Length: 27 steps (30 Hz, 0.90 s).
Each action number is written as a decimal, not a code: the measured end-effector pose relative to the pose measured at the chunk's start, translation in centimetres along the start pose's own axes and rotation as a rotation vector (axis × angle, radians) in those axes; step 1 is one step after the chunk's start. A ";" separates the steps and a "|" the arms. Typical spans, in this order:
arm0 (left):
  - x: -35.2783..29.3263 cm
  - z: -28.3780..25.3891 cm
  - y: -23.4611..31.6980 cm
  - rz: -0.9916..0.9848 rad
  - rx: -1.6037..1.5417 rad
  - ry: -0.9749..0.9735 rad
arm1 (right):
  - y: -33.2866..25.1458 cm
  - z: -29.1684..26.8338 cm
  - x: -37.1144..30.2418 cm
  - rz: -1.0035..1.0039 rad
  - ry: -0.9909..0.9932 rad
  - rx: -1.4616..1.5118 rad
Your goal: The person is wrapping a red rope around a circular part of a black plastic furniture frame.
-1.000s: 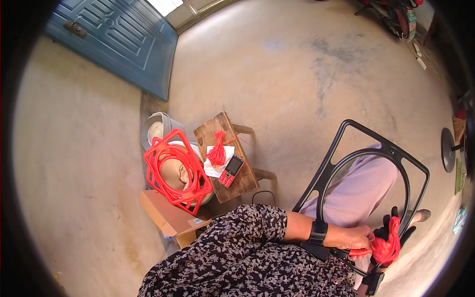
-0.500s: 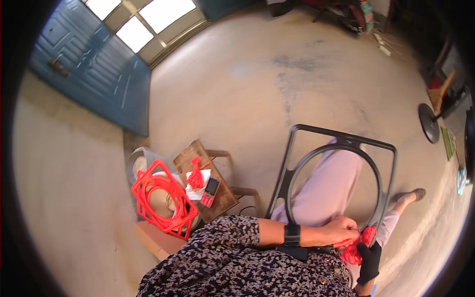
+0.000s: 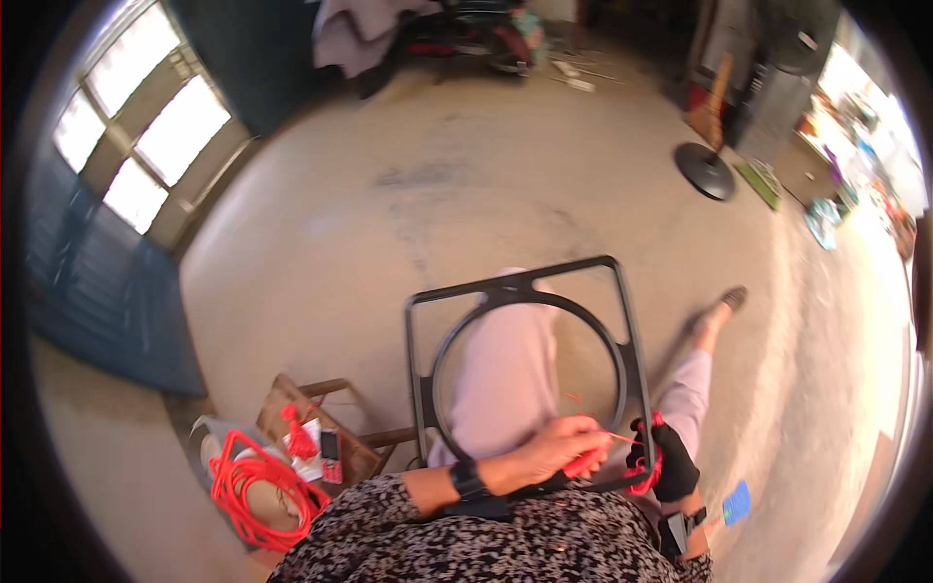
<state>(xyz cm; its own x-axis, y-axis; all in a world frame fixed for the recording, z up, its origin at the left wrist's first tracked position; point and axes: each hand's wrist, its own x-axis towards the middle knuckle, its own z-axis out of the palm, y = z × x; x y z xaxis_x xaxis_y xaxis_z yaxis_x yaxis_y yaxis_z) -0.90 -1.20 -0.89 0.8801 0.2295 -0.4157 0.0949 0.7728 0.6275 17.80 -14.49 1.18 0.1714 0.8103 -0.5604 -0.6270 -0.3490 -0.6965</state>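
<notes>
A black square frame with a round ring inside rests over my lap, tilted. My left hand, bare with a black band at the wrist, is closed on a small red bundle of cord inside the frame's near side. From it a thin red strand stretches to the frame's right side bar. My right hand, in a black glove with bare fingers partly hidden, grips the near right corner of the frame. More red cord is wrapped around that corner beside the glove.
At my left, a wooden stool carries a red tassel, white paper and a phone. Red frames lie on a bucket near it. A round black stand base stands far right. A blue door is at the left.
The view has swung right, so the frame and stool appear farther left. My left hand has drawn away from the right, and a taut red strand now shows between them.
</notes>
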 end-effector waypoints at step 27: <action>0.3 0.3 0.5 -0.097 -0.049 -0.100 | -0.6 -7.1 1.2 -0.559 0.611 -0.650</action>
<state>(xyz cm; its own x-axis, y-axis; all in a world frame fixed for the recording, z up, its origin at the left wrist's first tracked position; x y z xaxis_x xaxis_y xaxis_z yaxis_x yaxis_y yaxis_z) -0.44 -0.86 -0.52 0.9101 0.0938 -0.4036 0.1611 0.8172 0.5533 23.78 -16.70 -2.29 0.7776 0.6223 -0.0901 0.1571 -0.3310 -0.9305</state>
